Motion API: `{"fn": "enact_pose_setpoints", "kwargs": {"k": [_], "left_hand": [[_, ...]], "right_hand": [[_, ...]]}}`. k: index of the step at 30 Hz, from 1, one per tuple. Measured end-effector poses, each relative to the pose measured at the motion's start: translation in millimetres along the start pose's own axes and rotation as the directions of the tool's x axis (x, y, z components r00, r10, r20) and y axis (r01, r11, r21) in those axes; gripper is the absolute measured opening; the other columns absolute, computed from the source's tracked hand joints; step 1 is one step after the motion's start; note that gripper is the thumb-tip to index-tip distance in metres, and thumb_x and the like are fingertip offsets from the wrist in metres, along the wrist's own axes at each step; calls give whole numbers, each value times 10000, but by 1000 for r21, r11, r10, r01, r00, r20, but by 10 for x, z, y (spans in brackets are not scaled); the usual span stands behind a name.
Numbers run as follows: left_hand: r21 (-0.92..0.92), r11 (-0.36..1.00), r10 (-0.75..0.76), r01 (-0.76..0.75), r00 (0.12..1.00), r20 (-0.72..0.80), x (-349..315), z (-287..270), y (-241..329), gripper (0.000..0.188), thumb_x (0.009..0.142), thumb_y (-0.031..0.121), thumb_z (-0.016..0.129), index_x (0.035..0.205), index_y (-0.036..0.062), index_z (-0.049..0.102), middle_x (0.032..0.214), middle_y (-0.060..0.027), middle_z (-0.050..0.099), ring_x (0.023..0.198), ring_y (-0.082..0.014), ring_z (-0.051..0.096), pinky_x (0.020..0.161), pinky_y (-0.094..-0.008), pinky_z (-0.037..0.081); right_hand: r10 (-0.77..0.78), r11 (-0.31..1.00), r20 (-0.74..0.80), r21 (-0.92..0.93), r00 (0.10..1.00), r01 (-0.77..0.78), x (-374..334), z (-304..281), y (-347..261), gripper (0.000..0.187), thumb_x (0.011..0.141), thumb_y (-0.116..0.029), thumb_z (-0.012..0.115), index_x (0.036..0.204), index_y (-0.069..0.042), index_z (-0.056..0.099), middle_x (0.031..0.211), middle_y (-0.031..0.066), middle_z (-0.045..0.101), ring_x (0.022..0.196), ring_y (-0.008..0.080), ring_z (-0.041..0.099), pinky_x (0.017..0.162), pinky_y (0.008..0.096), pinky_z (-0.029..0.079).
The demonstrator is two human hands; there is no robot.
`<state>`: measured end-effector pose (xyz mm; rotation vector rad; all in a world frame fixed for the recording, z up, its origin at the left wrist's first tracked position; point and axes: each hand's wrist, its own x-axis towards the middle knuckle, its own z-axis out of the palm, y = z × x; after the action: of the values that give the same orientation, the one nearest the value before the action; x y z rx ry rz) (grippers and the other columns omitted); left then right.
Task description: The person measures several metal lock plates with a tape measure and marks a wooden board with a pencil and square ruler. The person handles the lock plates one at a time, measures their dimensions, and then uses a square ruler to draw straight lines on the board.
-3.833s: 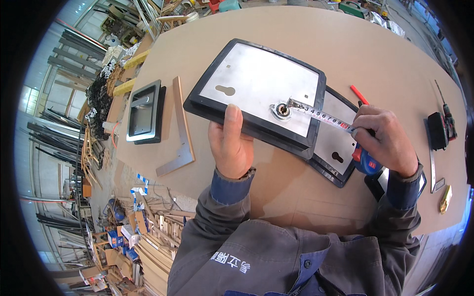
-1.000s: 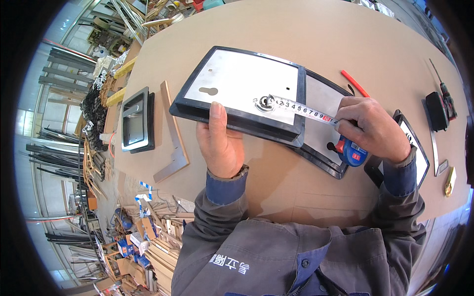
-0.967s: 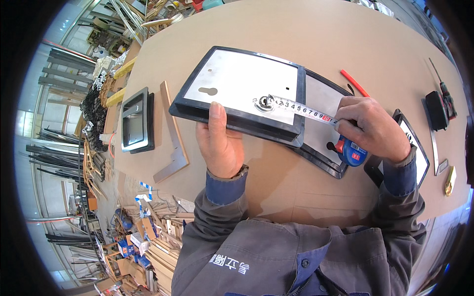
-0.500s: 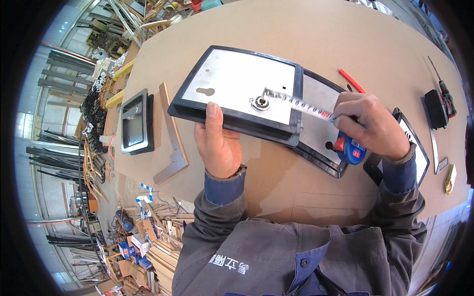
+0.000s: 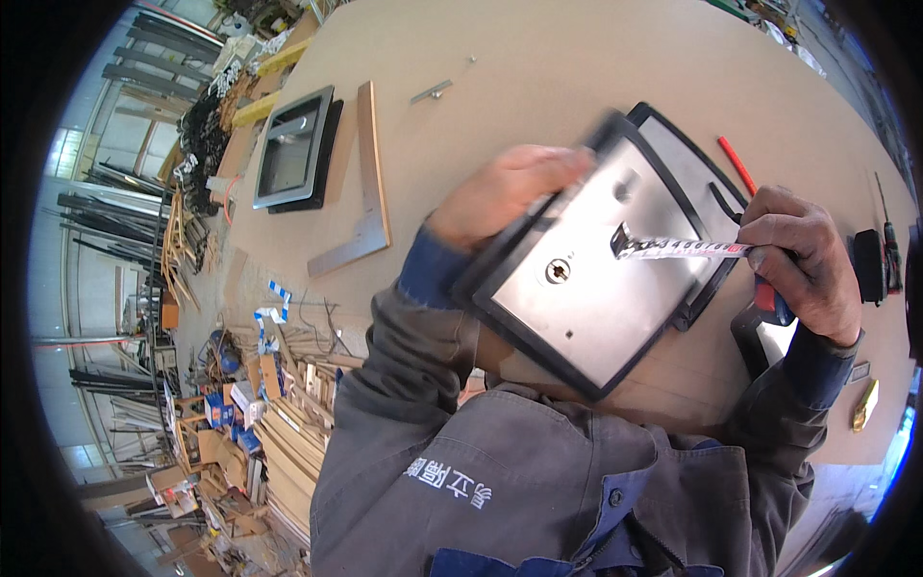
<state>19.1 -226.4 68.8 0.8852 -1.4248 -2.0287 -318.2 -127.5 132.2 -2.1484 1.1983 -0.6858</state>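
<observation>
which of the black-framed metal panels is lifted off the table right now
The black-framed panel gripped by the left hand, tilted up with the tape measure across it; the others lie flat on the table.

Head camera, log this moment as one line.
left hand: lifts metal panel | right hand: holds tape measure across panel | workbench

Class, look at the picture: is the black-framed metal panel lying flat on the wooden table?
No. The left hand tilts the black-framed metal panel up off the wooden table.

left hand [image 5: 500, 192] is curled and gripping, elbow bent in close; right hand [image 5: 803, 260] pinches with fingertips, forearm angled inward.
</observation>
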Motion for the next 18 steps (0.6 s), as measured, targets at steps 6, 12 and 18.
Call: {"fn": "enact_pose_setpoints", "kwargs": {"k": [6,12,18], "left_hand": [[-41,973,-210,227,947,242,258,121,8,468,1090,412,630,1253,-18,722,1089,-92,777,861,-88,717,735,-252,594],[82,962,-272,262,878,395,643,179,-155,449,1089,372,644,1314,-13,698,1150,-92,761,938,-105,716,791,-262,600],[212,965,-229,156,895,384,697,182,-203,480,1058,395,689,1315,-10,719,1149,-101,758,924,-100,707,753,-251,597]], "right_hand": [[-66,998,103,4,993,66,160,238,-146,184,826,28,657,987,75,733,878,147,610,754,283,622,688,375,488],[-43,998,24,-45,999,44,251,426,-83,174,829,65,664,982,51,746,898,150,630,782,308,643,721,383,521],[-87,984,15,-154,996,88,356,546,-135,188,803,68,671,970,39,753,907,149,645,883,329,641,781,404,533]]}}
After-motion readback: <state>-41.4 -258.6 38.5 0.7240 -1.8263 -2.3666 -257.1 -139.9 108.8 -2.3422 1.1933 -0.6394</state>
